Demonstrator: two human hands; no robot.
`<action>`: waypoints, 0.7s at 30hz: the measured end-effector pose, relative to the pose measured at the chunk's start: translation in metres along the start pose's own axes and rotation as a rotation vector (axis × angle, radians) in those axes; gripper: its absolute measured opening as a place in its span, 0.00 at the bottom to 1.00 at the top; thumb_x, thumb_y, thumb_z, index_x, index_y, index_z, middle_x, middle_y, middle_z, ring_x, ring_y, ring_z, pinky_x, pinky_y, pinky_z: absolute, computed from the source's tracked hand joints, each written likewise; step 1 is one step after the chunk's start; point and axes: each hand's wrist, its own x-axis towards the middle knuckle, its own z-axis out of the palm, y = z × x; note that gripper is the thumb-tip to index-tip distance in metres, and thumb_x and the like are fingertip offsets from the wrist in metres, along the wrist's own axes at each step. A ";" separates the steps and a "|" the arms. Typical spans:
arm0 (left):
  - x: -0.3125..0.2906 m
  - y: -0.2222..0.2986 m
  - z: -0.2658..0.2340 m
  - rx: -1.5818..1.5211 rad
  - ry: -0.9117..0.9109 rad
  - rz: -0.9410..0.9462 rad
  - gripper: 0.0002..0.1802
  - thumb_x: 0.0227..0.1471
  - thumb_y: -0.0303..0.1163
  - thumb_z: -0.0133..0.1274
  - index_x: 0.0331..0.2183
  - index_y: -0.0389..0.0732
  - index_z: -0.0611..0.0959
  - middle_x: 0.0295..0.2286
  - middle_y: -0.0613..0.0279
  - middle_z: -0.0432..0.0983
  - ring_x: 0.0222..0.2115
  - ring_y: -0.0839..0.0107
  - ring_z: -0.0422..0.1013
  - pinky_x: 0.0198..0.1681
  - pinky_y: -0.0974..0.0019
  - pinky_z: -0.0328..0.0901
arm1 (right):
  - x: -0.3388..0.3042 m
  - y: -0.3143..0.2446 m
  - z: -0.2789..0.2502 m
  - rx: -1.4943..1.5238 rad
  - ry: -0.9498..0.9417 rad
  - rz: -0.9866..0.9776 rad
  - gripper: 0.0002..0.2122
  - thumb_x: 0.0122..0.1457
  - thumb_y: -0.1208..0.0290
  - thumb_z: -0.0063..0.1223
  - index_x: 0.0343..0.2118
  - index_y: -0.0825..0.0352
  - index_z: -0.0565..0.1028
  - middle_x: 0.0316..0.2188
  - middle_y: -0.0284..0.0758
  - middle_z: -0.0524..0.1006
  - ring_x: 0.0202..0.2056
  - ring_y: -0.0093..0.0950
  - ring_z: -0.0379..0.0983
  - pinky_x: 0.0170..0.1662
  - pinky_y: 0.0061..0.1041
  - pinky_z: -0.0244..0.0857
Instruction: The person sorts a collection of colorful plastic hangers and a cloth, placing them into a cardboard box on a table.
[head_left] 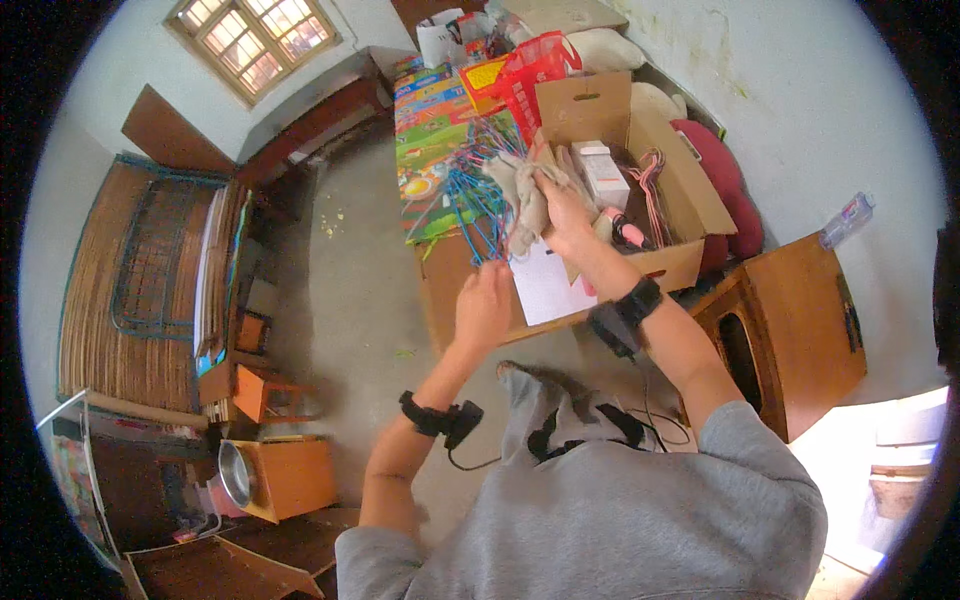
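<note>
Pressed into folds of beige cloth [528,200], my right hand [566,218] is closed on it above the table, beside an open cardboard box [715,205]. My left hand [483,303] is lower and to the left, its fingers closed near the lower ends of thin blue, wire-like pieces that look like clothes hangers [472,205]. Whether it grips one of them I cannot make out. The hangers lie in a tangled heap, partly hidden behind the cloth. Below the cloth lies a white sheet of paper [545,285] at the table's near edge.
The box holds a small white carton [600,175], pink hangers [652,190] and a pink-and-black item [628,232]. A red bag [530,80] stands behind it on the colourful table cover [420,140]. A wooden cabinet [790,335] with a clear plastic bottle [847,222] is at the right.
</note>
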 end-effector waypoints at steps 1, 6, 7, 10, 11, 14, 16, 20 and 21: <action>-0.002 0.002 0.006 0.037 0.000 0.014 0.12 0.53 0.36 0.39 0.36 0.39 0.70 0.28 0.46 0.71 0.29 0.50 0.67 0.34 0.52 0.61 | -0.003 0.003 -0.001 -0.025 0.006 -0.022 0.12 0.57 0.64 0.43 0.41 0.65 0.67 0.33 0.32 0.72 0.34 0.26 0.70 0.36 0.28 0.67; -0.019 0.025 0.008 -0.025 0.092 0.064 0.10 0.53 0.35 0.39 0.31 0.38 0.69 0.19 0.48 0.70 0.24 0.50 0.66 0.28 0.52 0.60 | -0.072 0.021 0.001 -0.325 -0.043 -0.057 0.10 0.59 0.65 0.40 0.37 0.65 0.69 0.30 0.32 0.72 0.28 0.23 0.70 0.32 0.21 0.65; -0.027 0.030 0.012 -0.057 0.045 0.022 0.10 0.53 0.35 0.39 0.30 0.38 0.69 0.19 0.48 0.70 0.23 0.50 0.66 0.28 0.53 0.60 | -0.085 0.020 -0.006 -0.350 -0.019 -0.072 0.10 0.59 0.65 0.40 0.37 0.65 0.69 0.30 0.32 0.72 0.28 0.23 0.70 0.32 0.21 0.65; -0.030 0.032 0.009 -0.208 -0.163 -0.090 0.10 0.53 0.35 0.40 0.31 0.37 0.69 0.20 0.49 0.70 0.24 0.54 0.67 0.29 0.57 0.61 | -0.091 0.010 -0.018 -0.370 -0.041 -0.024 0.10 0.59 0.65 0.40 0.37 0.66 0.69 0.28 0.31 0.72 0.29 0.22 0.70 0.33 0.21 0.64; -0.025 0.030 0.005 -0.292 -0.238 -0.122 0.10 0.52 0.35 0.41 0.32 0.37 0.70 0.21 0.50 0.70 0.25 0.55 0.67 0.30 0.58 0.61 | -0.090 0.003 -0.022 -0.355 -0.105 -0.019 0.11 0.59 0.65 0.39 0.37 0.66 0.69 0.28 0.30 0.73 0.30 0.21 0.70 0.34 0.21 0.64; -0.003 0.026 -0.005 -0.199 0.035 0.102 0.15 0.53 0.36 0.43 0.39 0.35 0.69 0.26 0.57 0.71 0.29 0.69 0.68 0.33 0.66 0.62 | -0.088 -0.011 -0.031 -0.938 -0.081 -0.130 0.12 0.56 0.65 0.43 0.38 0.67 0.69 0.29 0.40 0.74 0.33 0.34 0.71 0.38 0.29 0.63; 0.011 0.025 -0.006 -0.201 0.048 0.138 0.18 0.52 0.35 0.45 0.42 0.35 0.67 0.30 0.58 0.71 0.31 0.71 0.68 0.34 0.67 0.62 | -0.097 -0.012 -0.032 -1.197 -0.137 -0.147 0.15 0.53 0.66 0.43 0.42 0.66 0.67 0.29 0.50 0.73 0.35 0.45 0.69 0.39 0.37 0.61; 0.034 0.029 0.009 -0.640 0.067 -0.042 0.24 0.51 0.38 0.47 0.46 0.34 0.62 0.32 0.58 0.71 0.29 0.72 0.69 0.31 0.71 0.63 | -0.126 0.004 -0.025 -1.504 -0.356 -0.155 0.18 0.53 0.67 0.42 0.47 0.64 0.62 0.25 0.49 0.73 0.30 0.45 0.71 0.34 0.40 0.63; 0.039 0.030 0.012 -0.823 0.078 -0.140 0.26 0.51 0.39 0.48 0.46 0.34 0.62 0.31 0.57 0.71 0.27 0.72 0.69 0.30 0.72 0.63 | -0.133 0.007 -0.023 -1.508 -0.405 -0.169 0.19 0.53 0.67 0.43 0.48 0.63 0.61 0.25 0.49 0.73 0.29 0.46 0.71 0.33 0.40 0.63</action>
